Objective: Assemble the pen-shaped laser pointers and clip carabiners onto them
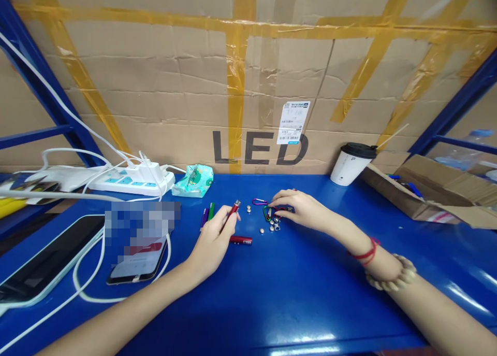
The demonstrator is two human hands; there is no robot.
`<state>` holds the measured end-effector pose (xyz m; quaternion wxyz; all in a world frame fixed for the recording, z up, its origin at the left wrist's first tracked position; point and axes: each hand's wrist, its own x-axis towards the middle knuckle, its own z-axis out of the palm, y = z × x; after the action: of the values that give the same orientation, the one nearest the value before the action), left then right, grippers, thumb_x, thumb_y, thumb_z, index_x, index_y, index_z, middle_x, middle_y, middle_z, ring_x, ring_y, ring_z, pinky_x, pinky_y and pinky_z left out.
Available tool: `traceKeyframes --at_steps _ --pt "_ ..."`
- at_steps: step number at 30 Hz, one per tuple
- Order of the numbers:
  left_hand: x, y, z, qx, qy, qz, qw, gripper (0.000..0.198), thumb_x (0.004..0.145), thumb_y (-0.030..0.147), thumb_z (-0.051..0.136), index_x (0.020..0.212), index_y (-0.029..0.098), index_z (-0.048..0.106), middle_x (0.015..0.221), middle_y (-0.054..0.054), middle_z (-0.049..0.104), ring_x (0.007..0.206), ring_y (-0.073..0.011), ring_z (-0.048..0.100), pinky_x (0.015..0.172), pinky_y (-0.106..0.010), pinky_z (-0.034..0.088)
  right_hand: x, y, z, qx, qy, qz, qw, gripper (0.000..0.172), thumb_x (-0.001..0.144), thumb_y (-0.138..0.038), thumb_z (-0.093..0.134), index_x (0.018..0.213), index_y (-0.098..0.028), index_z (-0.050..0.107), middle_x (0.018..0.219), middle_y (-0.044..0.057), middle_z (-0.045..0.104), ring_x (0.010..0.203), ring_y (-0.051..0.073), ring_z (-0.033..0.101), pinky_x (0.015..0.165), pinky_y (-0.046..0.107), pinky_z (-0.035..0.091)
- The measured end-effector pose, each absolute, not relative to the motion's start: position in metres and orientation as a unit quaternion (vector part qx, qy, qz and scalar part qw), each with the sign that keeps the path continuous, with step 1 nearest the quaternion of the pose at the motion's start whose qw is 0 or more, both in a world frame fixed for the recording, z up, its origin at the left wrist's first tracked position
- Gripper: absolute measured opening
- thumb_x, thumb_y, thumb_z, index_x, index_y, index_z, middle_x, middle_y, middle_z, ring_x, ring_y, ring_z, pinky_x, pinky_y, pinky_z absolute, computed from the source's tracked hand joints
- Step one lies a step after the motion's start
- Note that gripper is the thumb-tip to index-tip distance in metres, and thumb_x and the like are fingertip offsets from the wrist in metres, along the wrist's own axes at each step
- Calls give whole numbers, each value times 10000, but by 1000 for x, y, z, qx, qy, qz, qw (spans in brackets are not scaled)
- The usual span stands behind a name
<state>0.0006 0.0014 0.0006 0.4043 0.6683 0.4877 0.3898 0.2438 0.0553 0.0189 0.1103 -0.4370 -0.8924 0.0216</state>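
My left hand (213,241) is closed round a small red pen-shaped torch (232,210), tip pointing up and away. A second red piece (240,239) lies on the blue table just right of that hand. My right hand (301,209) rests on the table with its fingers pinched at a green carabiner (266,213) and several small silver button cells (273,224). A purple carabiner (259,201) lies just beyond them. A purple tube (204,217) and a green tube (210,211) lie side by side left of my left hand.
A phone (137,262) on a white cable and a tablet (46,262) lie at the left. Behind them sit a white power strip (130,179) and a teal packet (194,180). A white cup with a black lid (351,164) and an open cardboard box (423,190) stand at the right, against a cardboard wall.
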Motion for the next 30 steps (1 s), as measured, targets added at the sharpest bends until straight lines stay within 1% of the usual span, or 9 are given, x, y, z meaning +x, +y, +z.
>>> traceKeyframes --at_steps 4,6,10,16,21,26,28,30 --pt "2 2 3 641 474 406 447 270 850 435 353 784 190 447 532 71 285 517 -100 276 516 -240 223 245 57 19 -422 -900 23 108 130 839 -280 568 898 -222 668 972 47 637 898 195 591 780 322 450" --pt "3 2 5 632 456 412 473 260 831 429 366 789 185 447 520 73 285 517 -100 267 511 -238 217 244 57 18 -420 -901 33 105 146 854 -297 545 875 -211 660 935 52 632 883 193 587 782 325 445" --pt "4 1 8 617 419 417 520 187 778 346 392 828 177 452 506 75 329 508 -98 292 527 -237 239 241 57 13 -420 -901 40 101 192 879 -316 494 918 -196 638 937 71 596 886 194 565 791 334 433" --pt "5 1 9 597 416 423 540 78 711 257 384 754 193 382 506 70 361 502 -96 295 526 -242 238 235 49 15 -438 -893 61 87 257 879 -378 474 915 -179 634 936 80 576 888 205 546 835 398 424" --pt "2 7 2 600 379 417 568 25 700 213 361 712 198 346 508 63 367 501 -98 277 506 -246 212 235 50 13 -455 -882 81 90 260 864 -394 499 852 -172 636 932 80 578 902 215 540 850 424 414" --pt "0 9 -3 597 324 419 602 88 668 191 374 702 209 294 513 65 368 501 -99 273 513 -255 207 233 50 11 -474 -874 65 89 219 870 -350 509 803 -175 621 920 73 596 891 206 549 849 400 409" --pt "0 7 -2 603 316 419 601 93 683 201 379 709 210 290 518 66 360 503 -99 274 515 -254 209 231 48 16 -492 -864 48 93 208 873 -334 509 791 -173 613 916 73 606 877 203 558 819 372 418" --pt "1 5 0 604 321 418 598 103 737 234 387 716 209 290 527 69 349 508 -97 273 517 -250 209 228 44 23 -509 -852 51 109 195 875 -333 508 804 -178 603 897 63 620 838 192 573 766 334 427"
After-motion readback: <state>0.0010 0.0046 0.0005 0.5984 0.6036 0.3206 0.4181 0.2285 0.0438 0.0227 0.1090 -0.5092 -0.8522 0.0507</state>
